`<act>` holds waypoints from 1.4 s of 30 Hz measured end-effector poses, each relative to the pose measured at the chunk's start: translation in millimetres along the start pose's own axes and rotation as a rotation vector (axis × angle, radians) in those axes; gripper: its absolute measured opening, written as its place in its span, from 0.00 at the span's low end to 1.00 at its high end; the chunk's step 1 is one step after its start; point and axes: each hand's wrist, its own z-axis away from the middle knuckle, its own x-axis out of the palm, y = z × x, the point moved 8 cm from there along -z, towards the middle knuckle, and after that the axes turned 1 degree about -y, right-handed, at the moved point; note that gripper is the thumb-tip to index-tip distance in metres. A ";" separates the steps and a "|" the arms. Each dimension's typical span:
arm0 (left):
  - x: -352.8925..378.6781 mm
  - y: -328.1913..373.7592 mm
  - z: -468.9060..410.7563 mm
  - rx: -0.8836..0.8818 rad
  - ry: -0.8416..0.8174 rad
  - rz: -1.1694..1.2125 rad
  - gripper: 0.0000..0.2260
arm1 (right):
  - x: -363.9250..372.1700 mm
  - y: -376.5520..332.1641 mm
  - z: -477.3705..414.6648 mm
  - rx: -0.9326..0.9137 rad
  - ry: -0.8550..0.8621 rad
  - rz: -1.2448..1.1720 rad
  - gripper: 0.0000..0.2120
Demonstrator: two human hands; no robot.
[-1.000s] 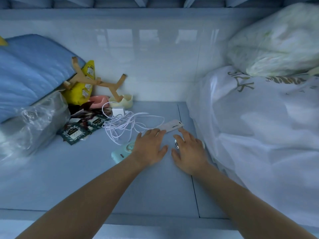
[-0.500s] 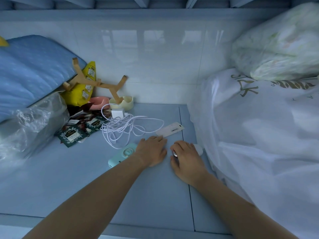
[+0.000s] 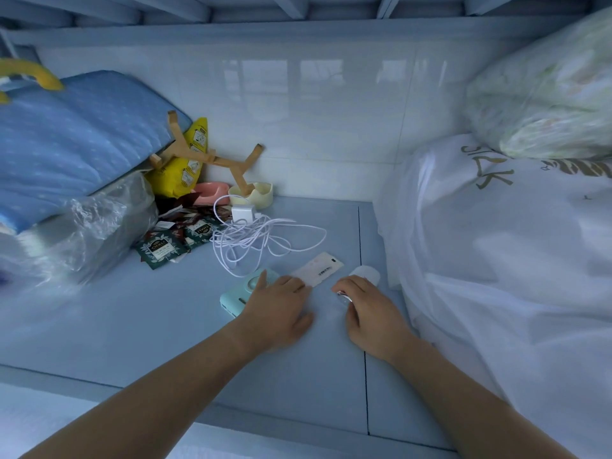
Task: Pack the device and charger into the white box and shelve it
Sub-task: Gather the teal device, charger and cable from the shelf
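Two hands low on a cluttered shelf, each partly covering what lies under it.

The left hand (image 3: pixel 277 309) lies flat, fingers loose and released, hiding half of the mint device (image 3: pixel 235 299) and one end of the white box (image 3: pixel 320 268); the charger (image 3: pixel 241 213) with its tangled cable sits behind. The right hand (image 3: pixel 371 309) curls over a small shiny object, too hidden to identify.
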 end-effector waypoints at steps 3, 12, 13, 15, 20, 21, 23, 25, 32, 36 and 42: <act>-2.0 2.9 -2.4 -0.023 0.028 0.015 0.24 | -0.2 -1.1 -1.2 -0.007 0.020 0.039 0.17; -10.6 24.6 -0.6 -0.034 0.081 0.040 0.17 | -1.6 -3.4 2.8 -0.052 0.024 0.013 0.13; -12.8 27.0 1.9 -0.017 0.104 0.047 0.19 | -3.0 -3.3 3.7 -0.057 0.035 0.009 0.15; -14.8 24.7 3.6 -0.021 0.093 0.046 0.20 | -3.0 -0.5 3.1 -0.050 0.041 0.007 0.18; -13.5 21.7 5.3 -0.027 0.025 0.079 0.15 | 1.0 2.2 -0.3 -0.048 0.020 -0.014 0.18; -14.0 24.8 6.1 -0.011 0.033 0.081 0.14 | 1.2 1.7 -0.8 -0.054 0.022 -0.032 0.17; -16.0 29.0 8.7 0.008 0.061 0.102 0.13 | 1.9 0.9 -2.7 -0.063 0.016 -0.091 0.17; -19.4 27.3 11.2 -0.002 0.090 0.119 0.13 | 4.2 -0.3 -5.1 -0.067 -0.009 -0.148 0.20; -25.6 11.3 15.5 -0.059 0.156 0.178 0.22 | -0.7 5.2 -5.2 -0.012 0.016 -0.214 0.30; -20.4 16.5 15.4 -0.060 0.145 0.201 0.22 | 0.7 2.8 -7.0 -0.025 0.004 -0.233 0.31; -21.5 12.2 14.7 -0.077 0.171 0.212 0.25 | -1.0 -1.1 -8.8 -0.047 0.060 -0.335 0.30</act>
